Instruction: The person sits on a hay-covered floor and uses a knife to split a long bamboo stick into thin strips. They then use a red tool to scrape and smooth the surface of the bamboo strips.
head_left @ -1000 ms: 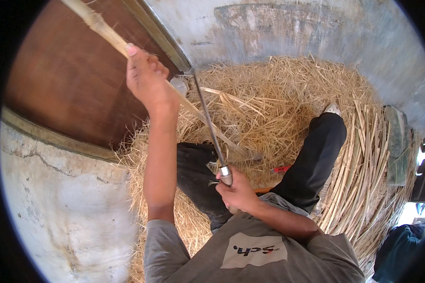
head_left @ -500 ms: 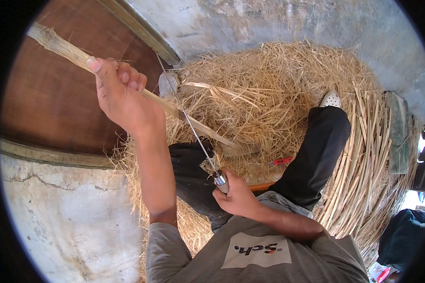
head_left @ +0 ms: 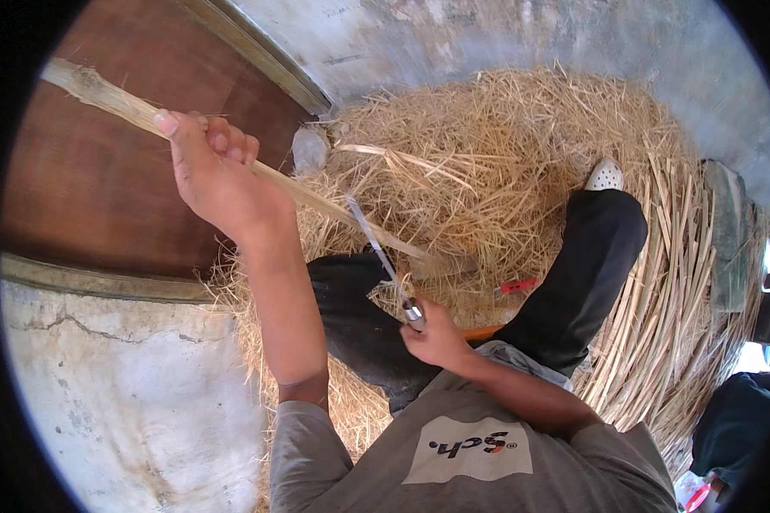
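My left hand is closed round a long pale bamboo strip, raised at the left. The strip slants down to the right, and its lower end lies over the straw by a flat greyish piece. In front of my waist my right hand grips the handle of a knife with a metal collar and a long narrow blade. That blade points up and to the left, crossing the strip in the picture; whether it touches is unclear. Loose shavings are heaped between and beyond my legs.
A red-handled tool lies in the shavings by my right leg. Many thin strips lie to the right, with a greenish slab beyond. A brown door panel and a stained wall bound the left. Part of an orange seat shows.
The right hand has moved slightly right, and the knife blade has turned, now looking shorter with more of its flat side showing. The left hand and bamboo strip have barely moved.
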Available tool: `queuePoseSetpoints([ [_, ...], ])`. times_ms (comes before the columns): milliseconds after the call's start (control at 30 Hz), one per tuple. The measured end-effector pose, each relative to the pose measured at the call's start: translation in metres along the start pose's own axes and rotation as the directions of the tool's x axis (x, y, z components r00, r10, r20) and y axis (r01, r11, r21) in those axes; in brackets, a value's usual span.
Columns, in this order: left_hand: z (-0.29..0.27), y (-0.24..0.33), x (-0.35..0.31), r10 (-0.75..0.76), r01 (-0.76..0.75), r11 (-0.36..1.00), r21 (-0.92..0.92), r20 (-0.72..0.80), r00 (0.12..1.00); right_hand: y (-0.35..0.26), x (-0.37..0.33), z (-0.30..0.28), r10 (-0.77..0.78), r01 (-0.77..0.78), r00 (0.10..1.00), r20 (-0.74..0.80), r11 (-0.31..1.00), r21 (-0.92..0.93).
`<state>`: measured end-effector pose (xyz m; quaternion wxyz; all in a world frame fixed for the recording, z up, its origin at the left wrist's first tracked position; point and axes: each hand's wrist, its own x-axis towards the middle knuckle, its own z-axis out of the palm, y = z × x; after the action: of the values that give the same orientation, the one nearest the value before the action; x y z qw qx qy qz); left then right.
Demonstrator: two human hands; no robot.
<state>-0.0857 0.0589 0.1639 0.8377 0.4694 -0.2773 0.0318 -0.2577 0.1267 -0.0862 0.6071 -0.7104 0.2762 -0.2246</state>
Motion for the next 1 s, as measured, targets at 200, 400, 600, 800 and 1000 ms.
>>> queuePoseSetpoints([
  [200, -0.01, 0.001, 0.005, 0.023, -0.019, 0.998, 0.052, -0.073, 0.997, -0.025, -0.002, -0.01, 0.235, -0.246, 0.963, 0.131, 0.967, 0.072],
  [400, -0.013, -0.005, 0.012, 0.037, -0.027, 0.995, 0.096, -0.107, 0.994, -0.013, 0.017, 0.002, 0.107, -0.118, 0.99, 0.092, 0.985, 0.129],
  [600, -0.03, -0.014, 0.033, 0.067, -0.043, 0.99, 0.136, -0.181, 0.981, -0.027, 0.02, 0.004, 0.161, -0.171, 0.979, 0.126, 0.983, 0.072],
  [800, -0.032, -0.014, 0.029, 0.072, -0.048, 0.99, 0.133, -0.178, 0.981, -0.046, 0.035, 0.009, 0.055, -0.056, 0.986, 0.159, 0.998, -0.003],
  [1000, -0.017, -0.012, 0.025, 0.09, -0.056, 0.987, 0.151, -0.232, 0.969, 0.005, 0.028, -0.009, 0.5, -0.542, 0.803, 0.324, 0.839, 0.049],
])
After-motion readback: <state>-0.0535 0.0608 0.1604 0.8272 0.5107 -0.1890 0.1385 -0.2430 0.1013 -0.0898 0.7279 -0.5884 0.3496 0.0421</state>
